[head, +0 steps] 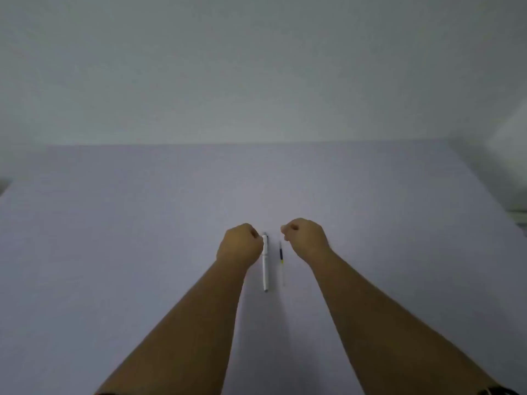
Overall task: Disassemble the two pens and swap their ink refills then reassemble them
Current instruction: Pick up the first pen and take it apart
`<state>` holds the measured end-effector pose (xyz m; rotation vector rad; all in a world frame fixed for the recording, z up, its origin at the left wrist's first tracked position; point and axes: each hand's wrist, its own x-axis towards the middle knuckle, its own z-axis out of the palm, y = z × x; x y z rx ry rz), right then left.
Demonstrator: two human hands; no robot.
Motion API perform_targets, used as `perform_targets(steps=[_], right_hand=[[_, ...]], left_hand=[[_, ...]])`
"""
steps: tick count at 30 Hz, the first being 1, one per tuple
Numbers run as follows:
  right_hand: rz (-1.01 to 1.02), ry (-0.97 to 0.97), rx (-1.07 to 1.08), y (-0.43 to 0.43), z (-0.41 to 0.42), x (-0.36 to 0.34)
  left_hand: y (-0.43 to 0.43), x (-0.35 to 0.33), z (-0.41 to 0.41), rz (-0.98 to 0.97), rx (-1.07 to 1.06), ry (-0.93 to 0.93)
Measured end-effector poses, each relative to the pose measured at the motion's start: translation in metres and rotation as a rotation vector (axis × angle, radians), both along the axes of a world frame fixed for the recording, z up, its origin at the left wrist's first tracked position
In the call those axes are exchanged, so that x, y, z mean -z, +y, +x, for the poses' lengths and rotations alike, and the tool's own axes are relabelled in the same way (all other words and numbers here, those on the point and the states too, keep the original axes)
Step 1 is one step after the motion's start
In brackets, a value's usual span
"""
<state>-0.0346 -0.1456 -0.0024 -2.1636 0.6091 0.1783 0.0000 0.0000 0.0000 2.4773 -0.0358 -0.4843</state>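
A white pen lies lengthwise on the pale table, its dark clip end pointing away from me. Just to its right lies a thin ink refill, a clear tube with dark ink and a yellow band. My left hand is curled into a fist on the left of the pen, knuckles touching its far end. My right hand is curled to the right, with thumb and fingertips pinched together at the refill's far tip. The second pen is not visible; anything inside the fists is hidden.
A plain light wall rises behind the table's far edge. The table's right edge runs diagonally at the right of the view, with a pale strip of something beyond it. Both forearms reach in from the bottom.
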Motion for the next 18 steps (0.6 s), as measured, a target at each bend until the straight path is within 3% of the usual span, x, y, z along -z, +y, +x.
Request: perform_targets(steps=[7, 14, 18], right_hand=[[-0.072, 0.075, -0.123, 0.001, 0.015, 0.033], [-0.157, 0.119, -0.206, -0.002, 0.024, 0.035], [-0.090, 0.126, -0.216, 0.003, 0.025, 0.032]], left_hand=[[-0.011, 0.046, -0.014, 0.027, -0.133, 0.152], [-0.020, 0.050, -0.019, -0.003, -0.197, 0.141], [-0.016, 0.042, -0.025, -0.133, -0.262, 0.100]])
